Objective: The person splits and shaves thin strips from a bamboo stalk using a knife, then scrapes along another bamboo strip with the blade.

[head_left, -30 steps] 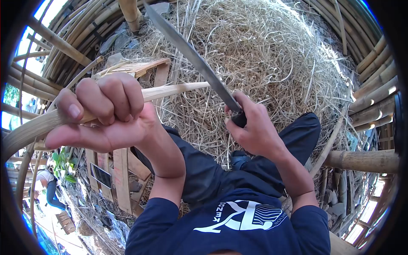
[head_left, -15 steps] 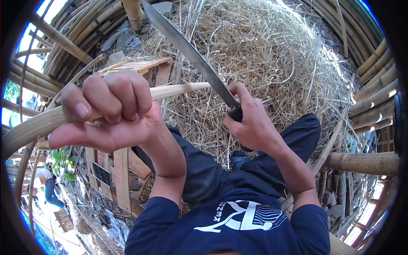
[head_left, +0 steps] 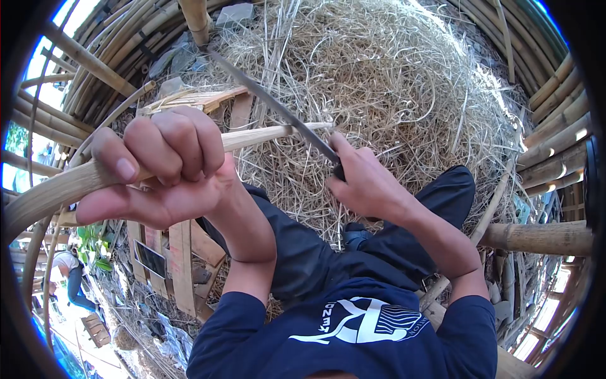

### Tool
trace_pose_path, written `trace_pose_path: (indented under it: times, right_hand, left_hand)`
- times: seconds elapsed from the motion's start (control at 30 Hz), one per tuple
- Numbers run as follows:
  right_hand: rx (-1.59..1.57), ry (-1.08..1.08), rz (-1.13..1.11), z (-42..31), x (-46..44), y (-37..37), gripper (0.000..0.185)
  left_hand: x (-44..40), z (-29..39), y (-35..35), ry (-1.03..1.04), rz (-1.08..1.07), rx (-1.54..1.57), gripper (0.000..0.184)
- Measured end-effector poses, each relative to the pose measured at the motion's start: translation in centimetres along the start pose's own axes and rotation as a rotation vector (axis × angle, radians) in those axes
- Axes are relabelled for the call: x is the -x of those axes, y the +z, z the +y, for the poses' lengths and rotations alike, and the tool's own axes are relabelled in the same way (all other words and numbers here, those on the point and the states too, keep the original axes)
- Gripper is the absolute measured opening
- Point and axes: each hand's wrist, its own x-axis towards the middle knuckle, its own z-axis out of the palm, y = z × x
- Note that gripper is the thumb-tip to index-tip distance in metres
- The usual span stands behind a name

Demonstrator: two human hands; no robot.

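My left hand [head_left: 167, 167] is wrapped around a pale bamboo strip [head_left: 255, 136], which runs from the left edge of view to a thin tip in front of me. My right hand [head_left: 372, 183] grips the dark handle of a long-bladed knife [head_left: 271, 103]. The blade slants up and to the left, crossing the strip close to its tip. Whether the edge touches the strip, I cannot tell. Most of the handle is hidden inside my right fingers.
A heap of dry shavings [head_left: 379, 82] covers the ground ahead. Bamboo poles [head_left: 101, 63] form the surrounding walls, with one thick pole [head_left: 536, 240] jutting in from the right. Wooden boards [head_left: 182, 265] and a flat dark panel [head_left: 150, 259] lie at lower left. Another person [head_left: 72, 278] is beyond them.
The knife blade has turned and shifted down and left along the strip, appearing narrower now. My right hand has moved slightly left, while my left hand stays almost in place.
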Motion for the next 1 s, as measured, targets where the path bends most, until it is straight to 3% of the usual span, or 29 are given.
trace_pose_path:
  times: [0.17,0.27,0.43,0.53,0.67,0.73,0.8,0.87,1.0]
  right_hand:
    - [-0.025,-0.108,0.089,-0.9,1.1,-0.2,0.035]
    - [-0.130,-0.132,0.006,-2.6,1.0,-0.8,0.034]
    - [0.012,-0.037,0.036,0.8,-0.8,0.8,0.037]
    - [-0.072,0.043,-0.019,0.2,-0.4,0.0,0.037]
    - [-0.047,-0.267,0.055,-3.2,0.9,-0.6,0.031]
    - [-0.141,-0.230,0.031,-2.7,0.4,-0.2,0.030]
    - [-0.023,-0.127,0.124,0.4,-0.9,1.7,0.031]
    - [0.031,0.100,0.100,3.7,-2.2,3.1,0.033]
    - [0.017,0.107,0.067,5.4,-2.5,2.8,0.030]
  left_hand:
    - [-0.2,-0.4,0.2,-0.009,-0.017,0.037,0.049]
    - [-0.2,-0.3,-0.1,-0.016,-0.038,0.050,0.049]
    - [0.0,0.2,-0.7,0.023,0.008,-0.018,0.048]
    - [-0.1,-0.3,-0.6,0.010,0.010,0.044,0.048]
    - [-0.1,-0.3,-0.1,-0.016,-0.018,0.071,0.048]
    - [-0.1,0.0,0.0,-0.011,-0.006,0.055,0.047]
    - [-0.1,0.2,-0.3,-0.015,0.000,0.050,0.047]
    - [-0.1,0.1,-0.4,0.014,0.019,0.032,0.047]
    - [0.1,-0.1,-0.4,0.005,0.015,0.073,0.046]
